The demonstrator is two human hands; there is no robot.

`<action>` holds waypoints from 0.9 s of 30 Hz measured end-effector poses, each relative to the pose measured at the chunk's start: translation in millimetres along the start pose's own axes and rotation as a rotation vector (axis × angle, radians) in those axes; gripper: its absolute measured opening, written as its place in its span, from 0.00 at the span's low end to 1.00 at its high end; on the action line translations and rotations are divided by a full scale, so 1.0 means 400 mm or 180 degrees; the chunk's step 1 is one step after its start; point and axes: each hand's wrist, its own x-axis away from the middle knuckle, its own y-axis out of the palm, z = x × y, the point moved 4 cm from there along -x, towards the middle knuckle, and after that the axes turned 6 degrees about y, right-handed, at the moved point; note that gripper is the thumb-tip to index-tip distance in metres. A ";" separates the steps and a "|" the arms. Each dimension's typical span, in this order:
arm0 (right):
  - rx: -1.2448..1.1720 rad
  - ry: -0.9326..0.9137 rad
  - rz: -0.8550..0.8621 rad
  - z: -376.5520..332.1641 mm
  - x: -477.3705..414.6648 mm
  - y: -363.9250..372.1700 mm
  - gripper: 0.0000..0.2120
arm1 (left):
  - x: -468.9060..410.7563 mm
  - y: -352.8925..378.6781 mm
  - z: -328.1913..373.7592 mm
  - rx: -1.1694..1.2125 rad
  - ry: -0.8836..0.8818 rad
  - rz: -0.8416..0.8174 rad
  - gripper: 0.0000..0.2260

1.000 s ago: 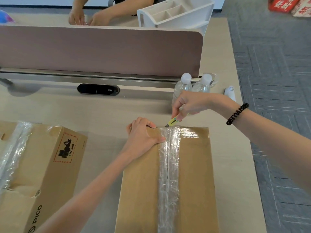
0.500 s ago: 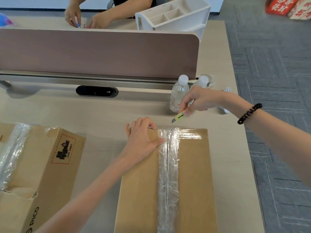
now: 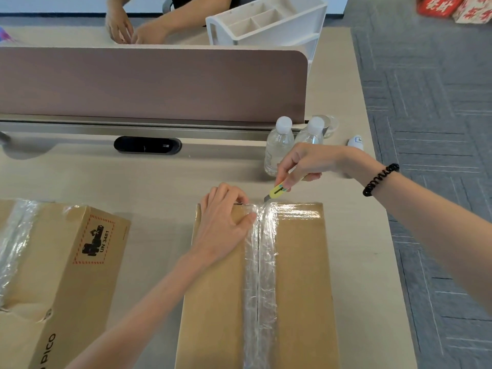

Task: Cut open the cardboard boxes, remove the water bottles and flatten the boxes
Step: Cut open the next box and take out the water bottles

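- Head view: a plain brown cardboard box (image 3: 300,283) lies flat-topped on the pale wood-grain desk (image 3: 80,179), directly before the person. Its matte flaps meet in a centre seam sealed by a wide strip of clear tape (image 3: 259,275), wrinkled and glossy, running from the far edge toward the camera.
- The left hand (image 3: 226,225) rests palm-down on the left flap near the far edge, fingers curled, thumb tip touching the tape.
- The right hand (image 3: 306,162), with a black coiled band (image 3: 380,179) at its wrist, pinches a small yellow utility knife (image 3: 277,191); the grey blade tip sits at the far end of the taped seam.
- Just beyond the box stand two clear plastic water bottles (image 3: 279,145) with white caps, partly behind the right hand.
- A second cardboard box (image 3: 61,265), dented, taped, printed with a red-bordered label, lies at the left.
- A smooth mauve divider panel (image 3: 151,83) crosses the desk; behind it sit a white plastic organizer (image 3: 269,25) and another person's hands (image 3: 133,27).
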 end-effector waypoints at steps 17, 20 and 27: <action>-0.0019 0.0003 0.0003 0.016 -0.029 0.001 0.06 | -0.013 0.011 -0.022 -0.0002 -0.0184 -0.0053 0.17; 0.0020 0.0051 0.0070 0.013 -0.043 0.005 0.06 | -0.014 0.012 -0.024 -0.0017 -0.0193 -0.0045 0.16; 0.0221 0.0000 0.0006 0.004 -0.034 0.004 0.06 | -0.010 0.016 -0.021 -0.0085 -0.0156 -0.0025 0.15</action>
